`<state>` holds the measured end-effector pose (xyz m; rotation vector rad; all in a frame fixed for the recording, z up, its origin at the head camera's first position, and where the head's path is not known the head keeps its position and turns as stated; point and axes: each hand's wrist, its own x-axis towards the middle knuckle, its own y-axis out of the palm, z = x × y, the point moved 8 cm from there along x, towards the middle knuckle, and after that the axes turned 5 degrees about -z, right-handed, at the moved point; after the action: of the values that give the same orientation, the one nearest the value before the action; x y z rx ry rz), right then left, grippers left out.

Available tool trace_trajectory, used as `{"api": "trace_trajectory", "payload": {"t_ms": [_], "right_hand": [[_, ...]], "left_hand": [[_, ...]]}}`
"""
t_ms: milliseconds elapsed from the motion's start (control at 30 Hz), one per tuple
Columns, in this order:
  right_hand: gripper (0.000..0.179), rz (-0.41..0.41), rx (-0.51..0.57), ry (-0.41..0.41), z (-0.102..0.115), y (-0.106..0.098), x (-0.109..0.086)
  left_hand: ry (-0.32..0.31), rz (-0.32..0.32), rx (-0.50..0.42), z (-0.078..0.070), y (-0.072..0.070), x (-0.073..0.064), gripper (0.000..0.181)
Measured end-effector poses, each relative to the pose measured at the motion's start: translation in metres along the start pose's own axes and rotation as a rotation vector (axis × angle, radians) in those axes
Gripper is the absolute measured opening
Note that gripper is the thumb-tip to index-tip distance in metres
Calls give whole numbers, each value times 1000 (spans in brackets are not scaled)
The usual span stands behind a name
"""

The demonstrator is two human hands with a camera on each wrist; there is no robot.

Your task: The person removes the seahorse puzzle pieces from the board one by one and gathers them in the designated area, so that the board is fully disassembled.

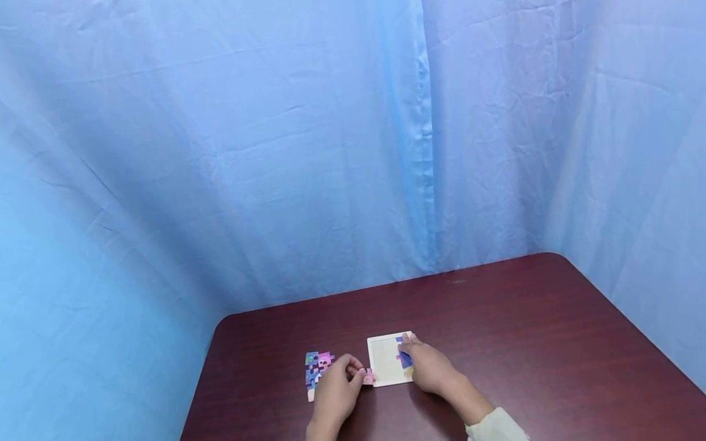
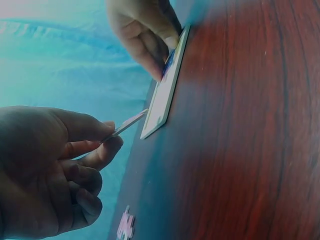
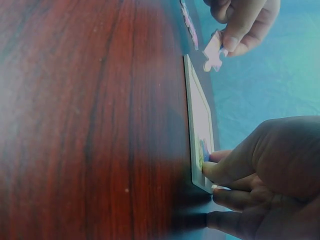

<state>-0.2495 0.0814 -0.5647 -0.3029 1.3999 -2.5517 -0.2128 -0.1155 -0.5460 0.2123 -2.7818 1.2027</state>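
While our left hand (image 1: 337, 390) pinches a pink puzzle piece (image 3: 213, 52) by one end between thumb and fingers, tilted, just beside the frame's near left corner, we have the right hand (image 1: 432, 367) fairly straight-fingered, fingertips down on the blue piece (image 1: 406, 360) at the right side of the wooden frame (image 1: 384, 358). We read that as steadying frame and contents on the table (image 1: 496, 318). End pinch probably leaves the knobs unobstructed. Loose pieces (image 1: 311, 375) lie grouped beside the left hand, likely for short reach. We can't tell what's under the right palm
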Motion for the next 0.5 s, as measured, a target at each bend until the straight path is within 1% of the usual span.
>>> {"api": "trace_trajectory", "payload": {"t_ms": [167,367,500], "right_hand": [[54,-1,1,2,-1,-1,-1],[55,-8,15,9,2,-3,-1],[55,-4,3,11,5,-3,0]], "left_hand": [[-4,-14,17,5,-6,0,13],[-9,-35,42,14,-18,1,14],[-36,-33,56,22,-25,2,13]]}}
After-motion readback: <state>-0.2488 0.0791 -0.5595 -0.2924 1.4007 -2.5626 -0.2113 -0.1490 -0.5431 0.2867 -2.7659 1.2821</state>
